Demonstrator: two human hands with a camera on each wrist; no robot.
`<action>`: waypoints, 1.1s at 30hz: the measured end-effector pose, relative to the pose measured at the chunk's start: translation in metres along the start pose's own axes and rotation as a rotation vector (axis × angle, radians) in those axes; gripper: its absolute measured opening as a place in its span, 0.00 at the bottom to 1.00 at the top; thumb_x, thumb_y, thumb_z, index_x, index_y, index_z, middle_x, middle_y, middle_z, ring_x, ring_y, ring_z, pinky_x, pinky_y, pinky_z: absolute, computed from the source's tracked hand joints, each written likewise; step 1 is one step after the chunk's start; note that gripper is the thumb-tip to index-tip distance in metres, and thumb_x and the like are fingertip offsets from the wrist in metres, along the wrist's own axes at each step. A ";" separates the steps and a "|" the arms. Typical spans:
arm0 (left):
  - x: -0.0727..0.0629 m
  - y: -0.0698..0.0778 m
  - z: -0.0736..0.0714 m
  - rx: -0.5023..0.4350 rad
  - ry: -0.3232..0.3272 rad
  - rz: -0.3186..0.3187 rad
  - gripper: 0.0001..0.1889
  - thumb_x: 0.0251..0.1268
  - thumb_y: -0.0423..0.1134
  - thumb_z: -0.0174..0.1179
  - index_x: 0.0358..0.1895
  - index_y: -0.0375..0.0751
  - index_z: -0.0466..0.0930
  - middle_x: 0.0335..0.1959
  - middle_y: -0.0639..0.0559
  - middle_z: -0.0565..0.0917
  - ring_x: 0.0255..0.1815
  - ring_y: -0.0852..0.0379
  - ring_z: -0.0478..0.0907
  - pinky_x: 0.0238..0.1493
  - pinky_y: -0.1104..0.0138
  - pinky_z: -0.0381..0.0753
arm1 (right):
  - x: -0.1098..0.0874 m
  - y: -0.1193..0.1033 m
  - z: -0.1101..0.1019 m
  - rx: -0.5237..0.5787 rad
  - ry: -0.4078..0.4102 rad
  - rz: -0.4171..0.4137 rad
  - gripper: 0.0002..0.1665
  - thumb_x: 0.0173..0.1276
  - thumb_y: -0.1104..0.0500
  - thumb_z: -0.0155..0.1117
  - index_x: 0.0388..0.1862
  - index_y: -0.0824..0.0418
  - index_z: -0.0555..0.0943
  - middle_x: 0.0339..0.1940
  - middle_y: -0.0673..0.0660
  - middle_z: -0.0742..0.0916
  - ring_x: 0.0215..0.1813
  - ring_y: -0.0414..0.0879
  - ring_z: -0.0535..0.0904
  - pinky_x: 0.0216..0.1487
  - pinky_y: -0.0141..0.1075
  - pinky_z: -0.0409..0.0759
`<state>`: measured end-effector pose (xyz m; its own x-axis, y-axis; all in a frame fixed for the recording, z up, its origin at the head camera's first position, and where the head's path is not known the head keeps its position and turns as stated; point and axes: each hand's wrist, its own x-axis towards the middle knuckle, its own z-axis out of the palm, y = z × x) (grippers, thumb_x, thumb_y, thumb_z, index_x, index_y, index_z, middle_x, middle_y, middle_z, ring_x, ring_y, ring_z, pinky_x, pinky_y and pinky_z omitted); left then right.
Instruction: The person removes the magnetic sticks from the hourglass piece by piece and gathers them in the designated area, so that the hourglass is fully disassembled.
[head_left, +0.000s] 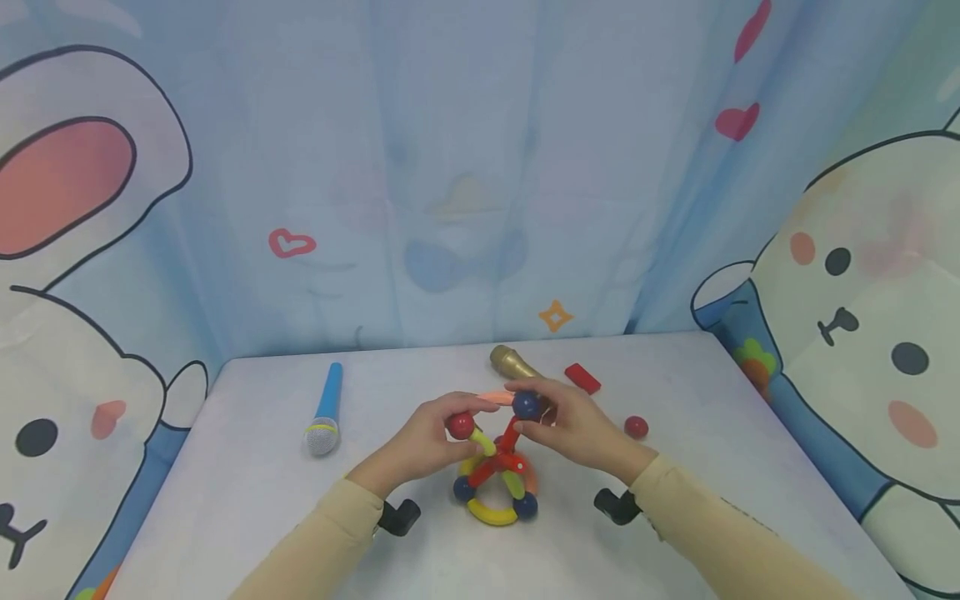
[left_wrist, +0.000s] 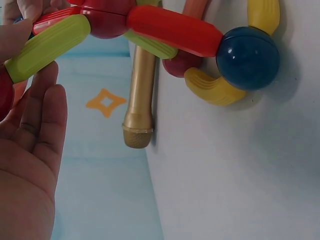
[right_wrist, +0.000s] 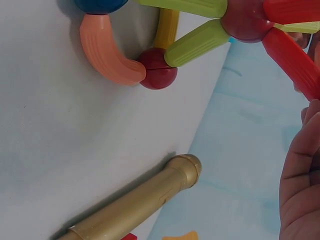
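Note:
A toy structure of coloured rods and balls stands on the table, with a red centre ball (right_wrist: 247, 19) joining green and red rods. My left hand (head_left: 431, 433) grips a red ball (head_left: 460, 426) at the upper end of a green rod (left_wrist: 50, 47). My right hand (head_left: 573, 425) holds a dark blue ball (head_left: 527, 406) above a red rod (right_wrist: 295, 62). Between the hands, a salmon curved rod (head_left: 495, 397) spans the top, partly behind the left fingers. Around the base run a yellow curved rod (head_left: 492, 512), a salmon curved rod (right_wrist: 107, 52) and blue balls (left_wrist: 248, 57).
Behind the structure lies a gold toy microphone (head_left: 512, 362), its handle partly hidden by the right hand. A red block (head_left: 582, 378) and a loose red ball (head_left: 636, 427) lie to the right. On the left is a blue microphone (head_left: 327, 408). A printed curtain (head_left: 465, 167) hangs behind the table.

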<state>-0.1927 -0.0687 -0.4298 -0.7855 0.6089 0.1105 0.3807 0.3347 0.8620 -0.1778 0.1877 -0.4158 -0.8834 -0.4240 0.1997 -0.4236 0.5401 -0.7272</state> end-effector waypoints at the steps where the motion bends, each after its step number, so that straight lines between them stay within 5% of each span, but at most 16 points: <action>1: 0.000 0.000 0.000 0.005 0.002 -0.001 0.29 0.58 0.29 0.70 0.62 0.57 0.79 0.62 0.63 0.76 0.65 0.58 0.71 0.61 0.62 0.74 | 0.000 0.000 0.000 -0.001 0.003 0.002 0.34 0.62 0.62 0.75 0.66 0.51 0.75 0.46 0.47 0.82 0.41 0.43 0.80 0.41 0.36 0.84; 11: 0.000 0.000 -0.003 0.019 -0.004 0.015 0.27 0.59 0.32 0.72 0.62 0.54 0.80 0.60 0.63 0.78 0.59 0.58 0.75 0.57 0.65 0.77 | 0.003 -0.001 0.000 0.014 0.001 -0.005 0.27 0.61 0.63 0.75 0.56 0.49 0.75 0.44 0.46 0.82 0.39 0.44 0.80 0.40 0.36 0.84; 19: 0.000 -0.002 0.000 0.012 0.026 0.073 0.26 0.57 0.28 0.72 0.59 0.51 0.81 0.58 0.59 0.80 0.59 0.56 0.76 0.56 0.67 0.78 | 0.003 0.001 0.001 0.025 0.008 -0.007 0.28 0.61 0.64 0.75 0.57 0.48 0.75 0.44 0.47 0.81 0.37 0.46 0.78 0.37 0.36 0.83; 27: 0.000 -0.002 0.000 0.012 0.008 0.056 0.28 0.59 0.29 0.71 0.63 0.52 0.79 0.59 0.61 0.78 0.61 0.56 0.74 0.57 0.67 0.77 | 0.000 0.003 0.006 0.116 0.006 0.094 0.33 0.64 0.64 0.73 0.65 0.50 0.73 0.44 0.51 0.81 0.38 0.49 0.80 0.38 0.37 0.84; 33: 0.001 0.000 0.001 0.018 0.018 0.070 0.29 0.58 0.28 0.71 0.63 0.52 0.79 0.59 0.59 0.79 0.61 0.55 0.75 0.58 0.64 0.77 | 0.000 0.003 0.005 0.067 0.027 0.038 0.28 0.63 0.63 0.73 0.60 0.52 0.75 0.44 0.48 0.82 0.38 0.46 0.80 0.40 0.37 0.84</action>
<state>-0.1929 -0.0679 -0.4304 -0.7655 0.6181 0.1791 0.4436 0.3052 0.8427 -0.1777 0.1862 -0.4209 -0.9041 -0.3835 0.1883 -0.3761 0.5051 -0.7768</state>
